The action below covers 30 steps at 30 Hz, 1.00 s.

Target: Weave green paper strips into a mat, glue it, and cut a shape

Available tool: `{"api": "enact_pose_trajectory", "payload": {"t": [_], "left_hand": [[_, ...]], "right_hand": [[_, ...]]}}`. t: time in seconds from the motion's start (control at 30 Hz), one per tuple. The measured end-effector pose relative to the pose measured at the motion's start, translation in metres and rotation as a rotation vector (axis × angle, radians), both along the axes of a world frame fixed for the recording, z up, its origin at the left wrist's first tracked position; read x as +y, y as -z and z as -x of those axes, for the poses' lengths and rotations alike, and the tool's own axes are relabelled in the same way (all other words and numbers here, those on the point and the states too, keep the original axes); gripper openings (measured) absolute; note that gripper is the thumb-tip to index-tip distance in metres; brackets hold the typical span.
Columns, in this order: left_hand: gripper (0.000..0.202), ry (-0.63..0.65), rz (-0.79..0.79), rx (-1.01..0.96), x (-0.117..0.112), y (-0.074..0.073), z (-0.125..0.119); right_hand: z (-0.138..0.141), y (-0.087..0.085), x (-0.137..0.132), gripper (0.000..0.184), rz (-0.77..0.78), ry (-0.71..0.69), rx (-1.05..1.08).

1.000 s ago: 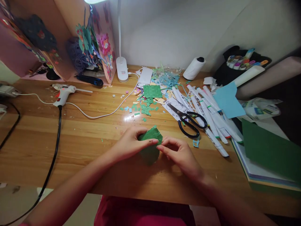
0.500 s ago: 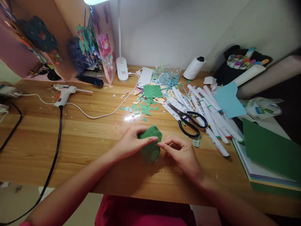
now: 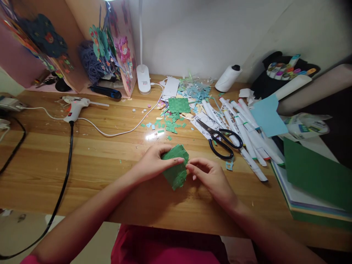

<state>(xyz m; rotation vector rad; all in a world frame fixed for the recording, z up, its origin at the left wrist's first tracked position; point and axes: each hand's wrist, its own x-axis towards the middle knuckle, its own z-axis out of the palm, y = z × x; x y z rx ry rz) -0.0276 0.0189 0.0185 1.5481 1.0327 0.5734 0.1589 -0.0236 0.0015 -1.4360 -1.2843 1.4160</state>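
Observation:
Between my hands is a green piece of paper (image 3: 175, 175) with a woven-looking, uneven edge, held tilted just above the table. My left hand (image 3: 156, 161) grips it from the left, thumb lying across its face. My right hand (image 3: 207, 174) is at its right edge, thumb and forefinger pinched together there; whether a small bit sits between those fingertips is too small to make out. Beyond them lies a second green woven paper piece (image 3: 179, 105) on a heap of scraps, with small green paper squares (image 3: 172, 127) scattered in front of it.
Black-handled scissors (image 3: 217, 135) lie on a drawn sheet, beside several white markers (image 3: 247, 139). A glue gun (image 3: 75, 109) with its cord rests at left. Coloured paper sheets (image 3: 316, 179) are stacked at right. A lamp base (image 3: 143, 80) and thread spool (image 3: 228, 78) stand at the back.
The green paper has turned slightly, its lower part now showing more sharply. My right fingers have shifted a little at its right edge. My left hand keeps its grip.

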Motion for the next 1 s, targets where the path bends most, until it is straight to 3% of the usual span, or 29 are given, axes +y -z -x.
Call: {"api": "enact_pose_trajectory", "payload": {"t": [0.27, 0.53, 0.8, 1.0], "left_hand": [[0.034, 0.032, -0.044, 0.049, -0.003, -0.001, -0.0015], [0.034, -0.108, 0.043, 0.027, 0.0048, -0.0017, 0.0073], [0.029, 0.036, -0.009, 0.014, -0.0021, -0.0024, 0.0006], [0.029, 0.051, -0.015, 0.031, -0.0042, -0.0013, -0.0008]], "right_hand": [[-0.0005, -0.003, -0.0032, 0.028, -0.097, -0.067, -0.11], [-0.0048, -0.0033, -0.0002, 0.024, -0.139, 0.025, -0.059], [0.001, -0.0023, 0.0002, 0.021, -0.008, -0.005, 0.001], [0.0003, -0.0021, -0.0018, 0.027, -0.066, -0.089, -0.102]]}}
